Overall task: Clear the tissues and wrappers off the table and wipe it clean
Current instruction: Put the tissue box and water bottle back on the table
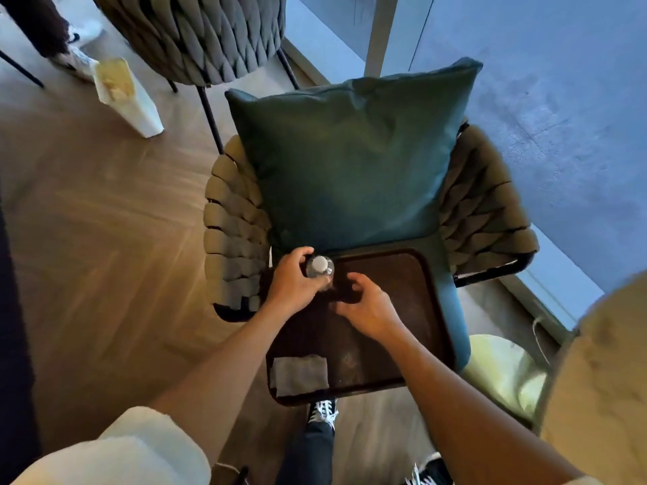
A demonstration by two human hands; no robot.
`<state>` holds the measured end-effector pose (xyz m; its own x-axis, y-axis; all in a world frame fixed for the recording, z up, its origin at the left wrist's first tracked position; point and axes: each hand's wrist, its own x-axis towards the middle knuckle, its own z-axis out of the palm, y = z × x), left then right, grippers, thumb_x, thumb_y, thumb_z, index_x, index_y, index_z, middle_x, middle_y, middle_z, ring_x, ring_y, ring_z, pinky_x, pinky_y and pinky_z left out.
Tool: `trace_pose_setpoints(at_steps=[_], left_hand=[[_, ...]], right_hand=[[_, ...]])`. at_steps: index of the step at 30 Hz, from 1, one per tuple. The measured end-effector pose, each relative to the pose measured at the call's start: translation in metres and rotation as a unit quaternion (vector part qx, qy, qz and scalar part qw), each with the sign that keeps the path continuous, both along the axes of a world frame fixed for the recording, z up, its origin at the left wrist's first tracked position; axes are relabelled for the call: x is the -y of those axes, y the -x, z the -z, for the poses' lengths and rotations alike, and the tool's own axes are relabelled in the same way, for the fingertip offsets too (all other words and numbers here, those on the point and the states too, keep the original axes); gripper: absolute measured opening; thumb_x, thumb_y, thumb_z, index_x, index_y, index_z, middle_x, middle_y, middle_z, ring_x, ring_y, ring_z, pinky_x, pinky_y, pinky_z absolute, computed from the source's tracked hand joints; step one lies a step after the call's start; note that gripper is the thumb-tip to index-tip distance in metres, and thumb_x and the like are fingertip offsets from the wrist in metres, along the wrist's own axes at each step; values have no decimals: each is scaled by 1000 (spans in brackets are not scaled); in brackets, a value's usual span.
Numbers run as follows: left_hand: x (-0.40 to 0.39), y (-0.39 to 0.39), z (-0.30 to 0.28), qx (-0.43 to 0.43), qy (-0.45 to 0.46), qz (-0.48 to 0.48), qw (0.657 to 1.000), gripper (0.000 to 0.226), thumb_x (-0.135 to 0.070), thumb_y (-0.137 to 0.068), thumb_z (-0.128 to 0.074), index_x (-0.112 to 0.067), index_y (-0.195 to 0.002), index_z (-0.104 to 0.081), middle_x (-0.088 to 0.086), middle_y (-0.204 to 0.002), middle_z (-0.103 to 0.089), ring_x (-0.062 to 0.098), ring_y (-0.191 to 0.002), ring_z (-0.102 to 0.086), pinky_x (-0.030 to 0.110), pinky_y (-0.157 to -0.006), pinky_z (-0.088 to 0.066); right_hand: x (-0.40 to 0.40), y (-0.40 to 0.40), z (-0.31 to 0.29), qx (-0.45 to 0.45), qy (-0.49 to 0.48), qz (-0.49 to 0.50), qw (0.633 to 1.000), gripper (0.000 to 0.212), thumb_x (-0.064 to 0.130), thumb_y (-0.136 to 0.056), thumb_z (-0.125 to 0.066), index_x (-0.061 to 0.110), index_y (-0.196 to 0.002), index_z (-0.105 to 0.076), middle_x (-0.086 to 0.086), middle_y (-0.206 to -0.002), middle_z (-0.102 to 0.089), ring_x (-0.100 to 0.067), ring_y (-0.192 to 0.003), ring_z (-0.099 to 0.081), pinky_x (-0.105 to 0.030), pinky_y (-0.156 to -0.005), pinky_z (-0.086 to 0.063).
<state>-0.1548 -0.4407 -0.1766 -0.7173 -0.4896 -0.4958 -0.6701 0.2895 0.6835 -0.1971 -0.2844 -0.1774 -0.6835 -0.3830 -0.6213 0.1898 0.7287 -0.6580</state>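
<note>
Lying at the near left corner of one dark tray [402, 274]: one grey tissue [300, 374]. One capped bottle [320, 267] stands upright, left hand [292, 280] curled around it; right hand [367, 308] loosely curled, holding nothing. Tray rests on one woven chair [231, 236] bearing one teal cushion [350, 155].

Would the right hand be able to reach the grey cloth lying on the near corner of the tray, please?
Probably yes. The right hand holds nothing, and the grey cloth lies uncovered on the tray, with only the left forearm beside it.
</note>
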Motion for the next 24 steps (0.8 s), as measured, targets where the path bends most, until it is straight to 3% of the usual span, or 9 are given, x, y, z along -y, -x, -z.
trace_pose_setpoints(at_steps=[4,9,11,15,17,20,24], left_hand=[[17,7,35,19,-15,33,999,72,-26,-68,-84,-28,-132,-50,2,-133,-51,19,-122,-49,34,-102,-42],[24,14,62,-9,-53,37,998,64,-28,-66,-84,-33,-124,-58,-4,-127,-57,13,-115,-55,33,-101,-45],[25,15,67,-24,-69,31,997,59,-27,-68,-84,-32,-122,-60,-7,-123,-61,11,-112,-58,33,-100,-47],[24,13,68,-38,-72,20,997,54,-31,-71,-82,-34,-121,-61,-10,-123,-62,7,-112,-57,35,-100,-48],[26,10,65,-42,-68,18,997,51,-33,-74,-80,-33,-121,-62,-11,-124,-61,7,-113,-56,36,-100,-49],[23,10,55,-63,-58,17,996,45,-33,-77,-77,-32,-120,-63,-12,-121,-63,6,-113,-57,37,-99,-49],[9,5,30,-86,-55,17,995,44,-34,-78,-77,-34,-119,-63,-12,-121,-63,6,-113,-57,38,-98,-50]], right_hand=[[21,11,49,-14,-27,-31,999,87,24,-77,-77,21,-149,-29,-11,-144,-44,-25,-131,-45,-34,-105,-40],[37,17,87,-18,-2,-39,999,90,21,-79,-76,18,-152,-23,-12,-143,-42,-27,-130,-45,-29,-100,-38],[45,18,95,-24,28,-29,999,86,22,-78,-77,17,-150,-28,-12,-140,-46,-26,-125,-50,-28,-100,-41],[57,12,102,-32,73,16,997,68,37,-73,-71,20,-135,-47,-6,-123,-61,-22,-112,-60,-42,-96,-50],[61,9,98,-38,85,25,995,61,32,-77,-72,18,-132,-50,-4,-120,-63,-19,-110,-61,-42,-95,-51],[58,4,87,-56,114,35,991,68,51,-72,-65,17,-129,-52,-1,-117,-64,-14,-108,-62,-38,-92,-53],[45,-1,67,-82,134,51,986,63,52,-73,-65,20,-126,-53,1,-115,-64,-13,-106,-62,-42,-89,-54]])
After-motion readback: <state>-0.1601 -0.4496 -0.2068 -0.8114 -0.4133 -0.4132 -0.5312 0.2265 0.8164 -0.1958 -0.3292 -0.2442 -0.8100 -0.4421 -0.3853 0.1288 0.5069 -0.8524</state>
